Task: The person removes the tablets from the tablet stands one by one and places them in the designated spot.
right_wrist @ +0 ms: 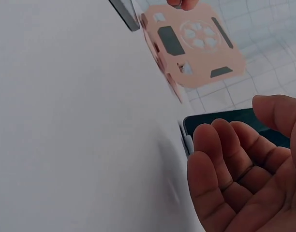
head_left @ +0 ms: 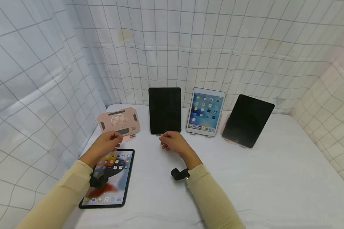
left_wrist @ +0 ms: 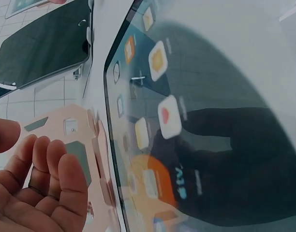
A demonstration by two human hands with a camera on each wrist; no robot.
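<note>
My left hand [head_left: 104, 144] hovers over the top edge of a large tablet [head_left: 118, 181] that lies flat with its home screen lit. Just beyond that hand stands a pink tablet stand [head_left: 119, 122] with dark pads and a round cut-out, bearing no tablet. My right hand [head_left: 175, 143] is in front of a black-screened tablet [head_left: 164, 109] propped upright. Both wrist views show the fingers loosely bent and holding nothing; the left hand [left_wrist: 46, 186] is near the pink stand, the right hand [right_wrist: 244, 169] near the dark tablet's lower edge.
To the right, a white tablet [head_left: 205, 111] with a lit screen leans on a stand, and another black-screened tablet [head_left: 247, 121] leans at a tilt on a pink stand. White cloth [head_left: 281, 178] covers the table. A grid-patterned curtain [head_left: 172, 47] encloses the back and sides.
</note>
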